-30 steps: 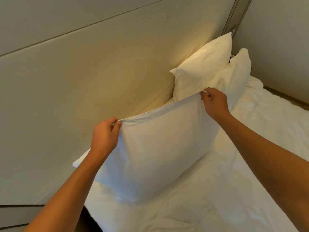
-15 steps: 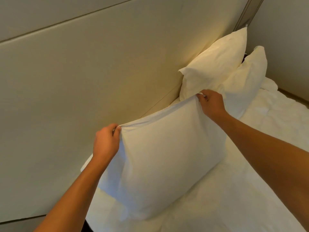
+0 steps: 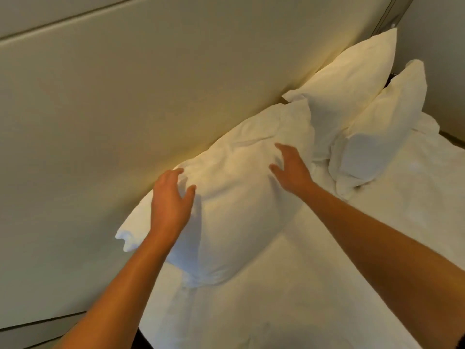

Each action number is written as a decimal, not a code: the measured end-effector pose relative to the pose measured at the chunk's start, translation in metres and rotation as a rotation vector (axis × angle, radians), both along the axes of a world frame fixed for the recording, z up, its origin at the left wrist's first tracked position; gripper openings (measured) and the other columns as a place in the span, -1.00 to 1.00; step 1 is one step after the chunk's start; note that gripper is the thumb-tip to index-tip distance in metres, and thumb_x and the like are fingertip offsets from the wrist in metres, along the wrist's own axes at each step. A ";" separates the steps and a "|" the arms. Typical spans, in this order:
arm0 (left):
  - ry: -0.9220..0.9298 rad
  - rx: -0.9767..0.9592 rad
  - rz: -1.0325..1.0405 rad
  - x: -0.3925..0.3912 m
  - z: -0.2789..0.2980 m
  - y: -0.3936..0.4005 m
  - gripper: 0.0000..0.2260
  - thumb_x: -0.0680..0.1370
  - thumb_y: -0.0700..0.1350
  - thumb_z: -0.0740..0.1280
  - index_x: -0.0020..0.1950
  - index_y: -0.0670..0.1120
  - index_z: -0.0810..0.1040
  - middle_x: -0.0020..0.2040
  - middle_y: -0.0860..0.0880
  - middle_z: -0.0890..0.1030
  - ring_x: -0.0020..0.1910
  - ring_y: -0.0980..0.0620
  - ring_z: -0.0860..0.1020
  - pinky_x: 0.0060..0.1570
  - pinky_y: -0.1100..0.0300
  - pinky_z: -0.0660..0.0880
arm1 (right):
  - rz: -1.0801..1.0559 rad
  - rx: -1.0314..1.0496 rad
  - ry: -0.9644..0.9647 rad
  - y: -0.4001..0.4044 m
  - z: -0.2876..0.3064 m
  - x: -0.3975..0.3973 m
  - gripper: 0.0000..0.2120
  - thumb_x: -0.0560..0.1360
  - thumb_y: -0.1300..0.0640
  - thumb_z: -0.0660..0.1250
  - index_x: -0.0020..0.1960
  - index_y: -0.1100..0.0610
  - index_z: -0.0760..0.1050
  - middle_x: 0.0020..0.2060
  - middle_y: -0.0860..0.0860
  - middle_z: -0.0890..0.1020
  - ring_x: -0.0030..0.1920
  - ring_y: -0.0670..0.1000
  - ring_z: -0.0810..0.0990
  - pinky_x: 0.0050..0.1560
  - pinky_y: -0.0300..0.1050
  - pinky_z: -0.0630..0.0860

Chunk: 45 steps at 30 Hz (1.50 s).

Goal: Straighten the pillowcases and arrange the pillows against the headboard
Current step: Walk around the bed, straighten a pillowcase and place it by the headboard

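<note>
A white pillow (image 3: 236,207) leans against the beige padded headboard (image 3: 151,96) on the bed. My left hand (image 3: 171,202) rests open on its left part, fingers spread. On the pillow's upper right lies my right hand (image 3: 289,167), also open with fingers apart. Two more white pillows stand further right: one (image 3: 349,79) upright against the headboard, the other (image 3: 382,127) in front of it, leaning on it.
A white rumpled duvet (image 3: 327,285) covers the bed in front of the pillows. A wall (image 3: 440,59) closes off the far right, with a dark gap beside the bed's edge. A dark gap also shows at the bed's near left edge.
Both hands have let go of the pillow's top corners. The pillow has dropped back against the headboard, and the hands now lie open on its face.
</note>
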<state>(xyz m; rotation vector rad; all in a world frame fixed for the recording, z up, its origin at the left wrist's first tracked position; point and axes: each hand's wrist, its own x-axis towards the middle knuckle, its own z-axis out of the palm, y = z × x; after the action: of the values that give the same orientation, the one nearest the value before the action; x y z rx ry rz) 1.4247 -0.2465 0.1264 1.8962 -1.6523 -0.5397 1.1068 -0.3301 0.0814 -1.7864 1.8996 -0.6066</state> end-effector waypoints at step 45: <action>-0.361 0.314 -0.688 -0.111 -0.062 0.147 -0.44 0.64 0.17 0.24 0.59 -0.03 0.30 0.64 -0.21 0.13 0.64 -0.22 0.05 0.57 -0.17 0.10 | -0.283 0.595 -0.010 0.323 -0.048 -0.009 -0.45 0.64 -0.20 0.32 0.53 0.04 0.40 0.41 0.08 0.56 0.38 0.11 0.54 0.36 0.01 0.45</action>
<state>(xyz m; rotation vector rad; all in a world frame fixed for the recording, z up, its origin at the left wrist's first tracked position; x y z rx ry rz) 1.3142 -0.0996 0.0643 1.6566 -2.6144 -0.7918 1.0974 -0.0073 0.0331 -1.1492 2.0603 -0.1071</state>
